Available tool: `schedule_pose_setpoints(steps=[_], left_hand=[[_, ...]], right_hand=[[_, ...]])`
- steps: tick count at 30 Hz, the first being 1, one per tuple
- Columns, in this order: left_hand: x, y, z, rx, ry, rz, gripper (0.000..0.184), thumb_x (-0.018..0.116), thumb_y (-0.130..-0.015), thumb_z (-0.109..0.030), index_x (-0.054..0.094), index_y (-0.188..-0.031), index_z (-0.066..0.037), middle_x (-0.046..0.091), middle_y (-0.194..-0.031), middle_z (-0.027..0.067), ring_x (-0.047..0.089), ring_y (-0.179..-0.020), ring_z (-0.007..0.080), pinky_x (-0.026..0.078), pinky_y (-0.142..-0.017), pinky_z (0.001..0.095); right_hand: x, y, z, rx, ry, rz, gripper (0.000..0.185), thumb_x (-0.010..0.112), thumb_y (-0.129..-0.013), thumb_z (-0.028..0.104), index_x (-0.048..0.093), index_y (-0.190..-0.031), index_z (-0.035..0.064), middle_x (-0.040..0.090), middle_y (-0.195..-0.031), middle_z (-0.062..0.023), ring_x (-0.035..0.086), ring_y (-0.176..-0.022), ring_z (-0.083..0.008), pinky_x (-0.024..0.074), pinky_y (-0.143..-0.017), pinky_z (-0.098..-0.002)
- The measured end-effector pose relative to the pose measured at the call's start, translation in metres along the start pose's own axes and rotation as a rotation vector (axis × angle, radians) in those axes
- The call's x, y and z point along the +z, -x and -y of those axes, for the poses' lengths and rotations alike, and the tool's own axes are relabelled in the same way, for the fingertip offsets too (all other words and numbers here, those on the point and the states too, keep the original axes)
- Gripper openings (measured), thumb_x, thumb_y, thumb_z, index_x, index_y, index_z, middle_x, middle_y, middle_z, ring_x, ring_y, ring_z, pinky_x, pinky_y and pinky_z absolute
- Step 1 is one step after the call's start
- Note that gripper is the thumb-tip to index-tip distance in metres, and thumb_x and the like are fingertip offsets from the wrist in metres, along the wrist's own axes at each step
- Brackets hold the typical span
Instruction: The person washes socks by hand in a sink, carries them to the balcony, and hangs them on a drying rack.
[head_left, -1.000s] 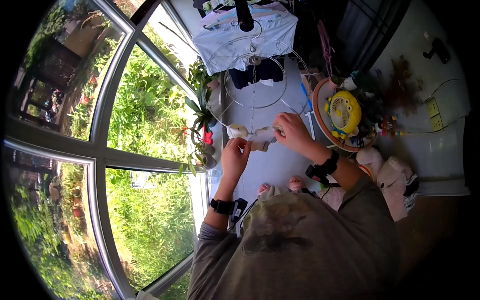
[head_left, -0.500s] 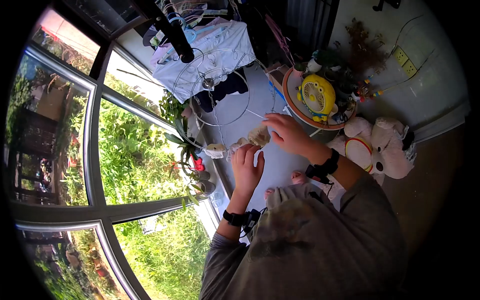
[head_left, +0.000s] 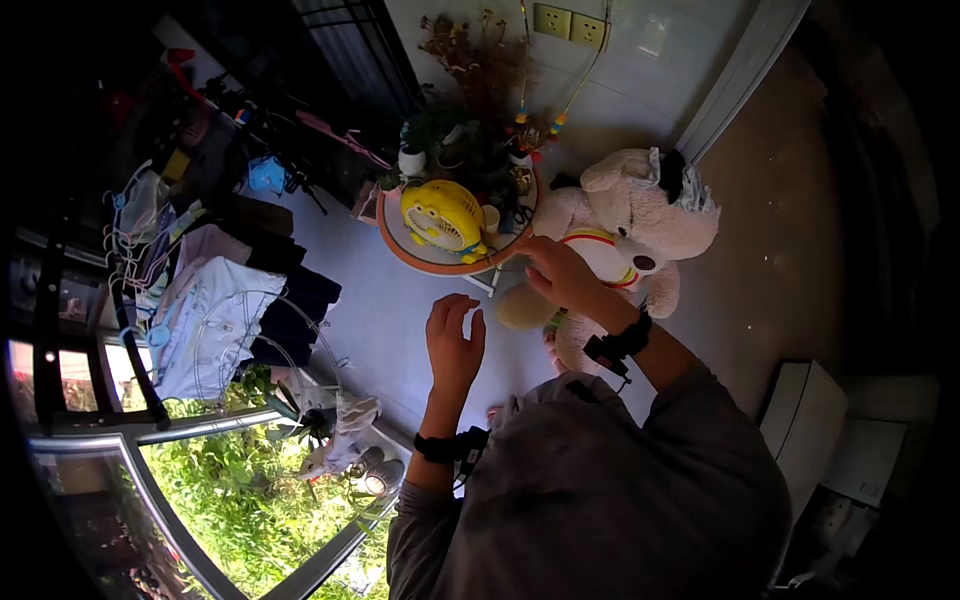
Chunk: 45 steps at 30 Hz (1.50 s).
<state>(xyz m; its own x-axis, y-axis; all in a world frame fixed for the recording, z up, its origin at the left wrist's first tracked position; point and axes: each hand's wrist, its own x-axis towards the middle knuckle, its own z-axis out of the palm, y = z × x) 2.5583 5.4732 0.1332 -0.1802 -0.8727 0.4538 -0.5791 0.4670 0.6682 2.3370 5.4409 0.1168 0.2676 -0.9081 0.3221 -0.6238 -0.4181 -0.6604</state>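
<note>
My left hand [head_left: 456, 342] is raised over the floor with its fingers apart and curved, holding nothing. My right hand [head_left: 556, 272] is also empty, its fingers apart, between the round table and the pink teddy bear [head_left: 655, 225]. To the left of my left hand hangs a round wire drying rack [head_left: 290, 330], with small pale cloth pieces [head_left: 352, 415] on its lower edge. A yellow fan [head_left: 441, 216] stands on the round table [head_left: 400, 247], just beyond my hands.
Clothes on hangers, among them a white garment [head_left: 215, 320], hang at the left by the window [head_left: 130, 440]. Potted plants [head_left: 450, 145] stand at the back of the table. A white cabinet [head_left: 805, 420] is at the lower right.
The view has turned to the right, so the rack and clothes now appear at the left. Both hands have come away from the cloth pieces on the rack, and my left hand has let go.
</note>
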Motion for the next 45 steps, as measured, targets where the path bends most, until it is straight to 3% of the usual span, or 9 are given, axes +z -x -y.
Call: schedule_pose_setpoints(steps=[3,7,16,18,25,30,35,38,45], left_hand=[[0.054,-0.031,-0.008,0.016,0.064,0.092,0.016,0.064,-0.074,-0.002,0.058,-0.089,-0.003,0.056,-0.096,0.0134,0.057,-0.086,0.0301,0.047,-0.074,0.0373],[0.119,-0.076,-0.02,-0.003,0.151,0.256,0.013,0.062,-0.077,-0.002,0.058,-0.089,-0.002,0.055,-0.095,0.0128,0.058,-0.082,0.0271,0.047,-0.072,0.0342],[0.217,-0.13,-0.038,-0.011,0.231,0.509,0.012,0.06,-0.079,-0.005,0.057,-0.091,-0.003,0.055,-0.094,0.0104,0.058,-0.079,0.0232,0.047,-0.069,0.0324],[0.228,-0.137,-0.044,-0.031,0.233,0.551,0.012,0.06,-0.079,-0.005,0.057,-0.092,-0.003,0.055,-0.094,0.0105,0.058,-0.078,0.023,0.047,-0.069,0.0322],[0.25,-0.144,-0.052,-0.081,0.287,0.613,0.012,0.059,-0.083,-0.008,0.057,-0.093,-0.003,0.055,-0.092,0.0105,0.06,-0.076,0.0222,0.048,-0.065,0.0316],[0.261,-0.148,-0.067,-0.147,0.37,0.642,0.011,0.057,-0.086,-0.009,0.057,-0.095,-0.003,0.057,-0.094,0.0095,0.061,-0.079,0.0188,0.049,-0.065,0.0297],[0.251,-0.154,-0.091,-0.605,0.991,0.864,0.038,0.044,-0.095,-0.035,0.053,-0.113,-0.003,0.059,-0.109,0.0085,0.06,-0.093,0.0159,0.048,-0.083,0.0301],[0.217,-0.161,-0.112,-0.896,1.6,0.649,0.044,0.04,-0.096,-0.04,0.048,-0.121,-0.004,0.056,-0.117,0.0101,0.058,-0.101,0.0178,0.047,-0.087,0.0338],[0.142,-0.135,-0.073,-0.934,1.422,0.229,0.038,0.052,-0.092,-0.02,0.041,-0.125,-0.005,0.055,-0.113,0.0081,0.056,-0.104,0.0199,0.048,-0.088,0.0333]], right_hand=[[-0.047,0.014,-0.062,0.212,0.027,-0.044,0.034,0.059,-0.08,0.008,0.052,-0.114,0.0046,0.053,-0.113,-0.0151,0.056,-0.098,-0.0299,0.0471,-0.08,-0.0361],[-0.118,0.038,-0.155,0.366,0.303,-0.518,0.029,0.06,-0.078,0.01,0.055,-0.106,0.0048,0.055,-0.103,-0.0162,0.055,-0.092,-0.0352,0.0461,-0.078,-0.0411],[-0.184,0.1,-0.288,0.925,0.75,-0.556,0.04,0.067,-0.075,0.028,0.056,-0.106,0.0045,0.059,-0.098,-0.0173,0.057,-0.094,-0.0334,0.0465,-0.08,-0.039],[-0.185,0.11,-0.309,0.91,0.208,-0.563,0.046,0.067,-0.073,0.028,0.053,-0.11,0.0037,0.06,-0.1,-0.0195,0.059,-0.093,-0.0329,0.0474,-0.079,-0.0392],[-0.207,0.111,-0.313,0.962,-0.201,-0.755,0.04,0.061,-0.074,0.011,0.049,-0.11,-0.0006,0.06,-0.09,-0.0156,0.06,-0.078,-0.0203,0.0495,-0.066,-0.0325],[-0.23,0.092,-0.28,0.617,-0.535,-1.036,0.03,0.055,-0.077,0.001,0.047,-0.106,-0.0009,0.057,-0.092,-0.0078,0.055,-0.08,-0.0142,0.0472,-0.069,-0.0268],[-0.246,0.045,-0.178,0.422,-0.698,-0.834,0.035,0.052,-0.075,-0.006,0.045,-0.108,0.0022,0.052,-0.103,-0.0073,0.05,-0.095,-0.0136,0.0422,-0.084,-0.0269],[-0.2,0.023,-0.118,0.333,-0.523,-0.368,0.036,0.056,-0.073,-0.003,0.047,-0.107,0.0075,0.049,-0.098,-0.0043,0.049,-0.094,-0.0139,0.0423,-0.078,-0.0275],[-0.131,-0.011,-0.077,0.196,-0.642,0.144,0.022,0.06,-0.083,0.005,0.051,-0.103,0.0044,0.053,-0.096,-0.0043,0.051,-0.08,-0.0108,0.0442,-0.068,-0.024]])
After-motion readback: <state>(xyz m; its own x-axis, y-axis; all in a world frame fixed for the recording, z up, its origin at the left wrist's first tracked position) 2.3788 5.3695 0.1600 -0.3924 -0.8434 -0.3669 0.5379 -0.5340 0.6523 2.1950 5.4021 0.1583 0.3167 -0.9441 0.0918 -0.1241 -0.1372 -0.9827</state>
